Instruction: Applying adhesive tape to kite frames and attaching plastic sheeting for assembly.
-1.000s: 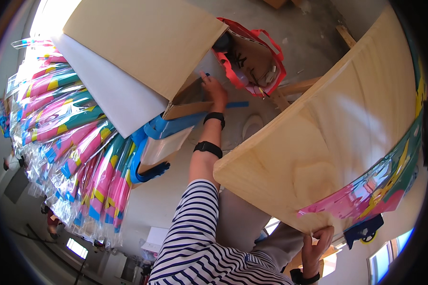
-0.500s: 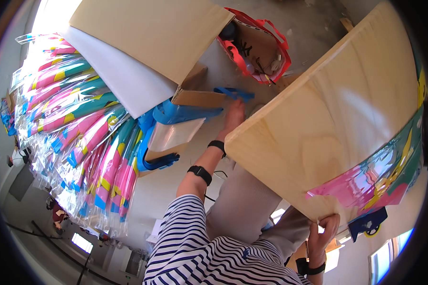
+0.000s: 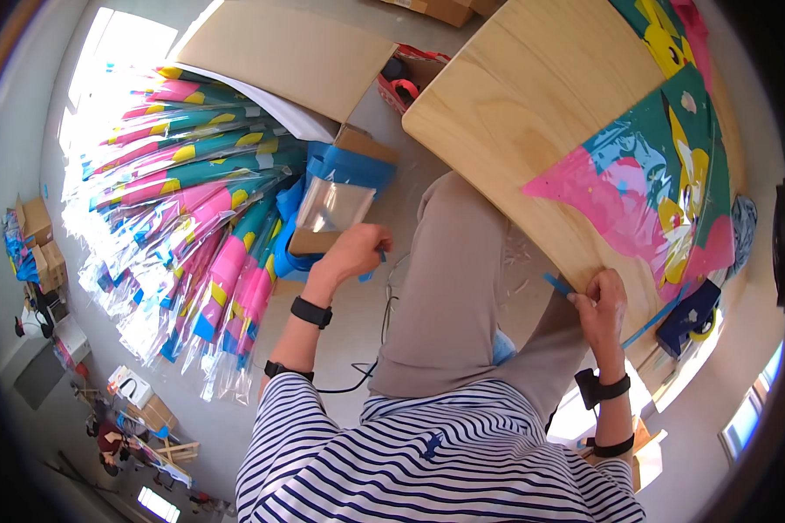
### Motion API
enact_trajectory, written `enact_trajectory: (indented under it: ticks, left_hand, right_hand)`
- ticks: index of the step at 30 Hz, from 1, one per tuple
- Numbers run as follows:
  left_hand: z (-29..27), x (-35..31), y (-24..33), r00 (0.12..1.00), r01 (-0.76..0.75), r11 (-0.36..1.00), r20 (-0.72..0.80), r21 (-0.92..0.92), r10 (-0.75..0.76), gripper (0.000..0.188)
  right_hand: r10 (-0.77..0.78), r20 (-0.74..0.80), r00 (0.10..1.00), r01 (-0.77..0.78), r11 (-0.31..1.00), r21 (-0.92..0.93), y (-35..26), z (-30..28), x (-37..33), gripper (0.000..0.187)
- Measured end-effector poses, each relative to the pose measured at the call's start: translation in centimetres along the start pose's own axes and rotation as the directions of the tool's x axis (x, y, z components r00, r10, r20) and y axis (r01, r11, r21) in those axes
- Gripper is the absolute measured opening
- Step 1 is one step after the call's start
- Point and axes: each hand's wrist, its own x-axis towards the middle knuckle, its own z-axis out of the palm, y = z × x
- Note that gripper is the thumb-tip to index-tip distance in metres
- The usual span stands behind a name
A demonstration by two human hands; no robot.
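Observation:
My left hand (image 3: 358,251) is closed, its fingers pinched on a short blue strip (image 3: 366,276) that pokes out below them. It is beside a cardboard box (image 3: 312,241) with blue bands and a clear plastic sheet (image 3: 336,206). At the near edge of the wooden tabletop (image 3: 497,113), my right hand (image 3: 600,305) has thumb and fingers pressed together. Another blue strip (image 3: 556,283) sticks out at its fingertips. A glossy pink, teal and yellow printed plastic sheet (image 3: 615,174) lies on the tabletop, beyond my right hand.
Many-coloured plastic-wrapped bundles (image 3: 192,166) fan out at the left, against a large cardboard sheet (image 3: 288,52). A red bag (image 3: 401,87) stands behind the tabletop. A dark cable (image 3: 384,331) runs beside my knee. A dark blue object (image 3: 685,322) with a yellow roll is at the right.
My left hand has come back toward me from beyond the box, bringing a blue strip. A blue strip now shows at my right fingertips. The view has shifted, showing more of the printed sheet.

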Motion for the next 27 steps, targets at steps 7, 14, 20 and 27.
enact_trajectory:
  ticks: [7, 14, 20, 27]
  left_hand:
    - [-9.3, -5.6, 19.6, 0.857, -0.488, 0.858, -0.099, 0.161, 0.506, 0.019]
    - [-7.6, -8.5, 32.3, 0.750, -0.662, 0.749, 0.036, 0.040, 0.661, 0.022]
    - [-4.7, -10.2, 37.1, 0.776, -0.603, 0.794, 0.176, -0.073, 0.606, 0.020]
    - [-6.8, -11.3, 38.4, 0.733, -0.681, 0.725, -0.103, -0.104, 0.673, 0.018]
  right_hand:
    - [-0.224, -0.100, 0.969, 0.245, 0.849, 0.468, -8.2, -5.1, 1.0, 0.052]
    - [-0.384, -0.143, 0.912, 0.264, 0.284, 0.922, -14.4, -7.5, -3.0, 0.052]
    - [-0.340, 0.014, 0.940, 0.074, 0.244, 0.967, -9.1, -10.4, -8.3, 0.016]
    - [-0.143, 0.205, 0.968, -0.149, 0.326, 0.934, 4.9, -3.4, -14.7, 0.018]
